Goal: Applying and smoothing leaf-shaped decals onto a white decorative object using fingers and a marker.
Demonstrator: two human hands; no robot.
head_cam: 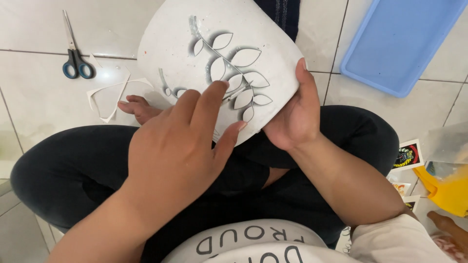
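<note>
Right hand (292, 114) pinches the sheet's (185, 34) right edge; left hand (175, 146), fingers spread, presses its leaf cutout (234, 80), nearer.

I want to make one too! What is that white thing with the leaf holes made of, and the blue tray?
The white leaf stencil looks like thin matte card or stiff paper: it curves in the right hand, with clean cut-outs. The blue tray looks like smooth moulded plastic, evenly coloured with a raised rim.
</note>
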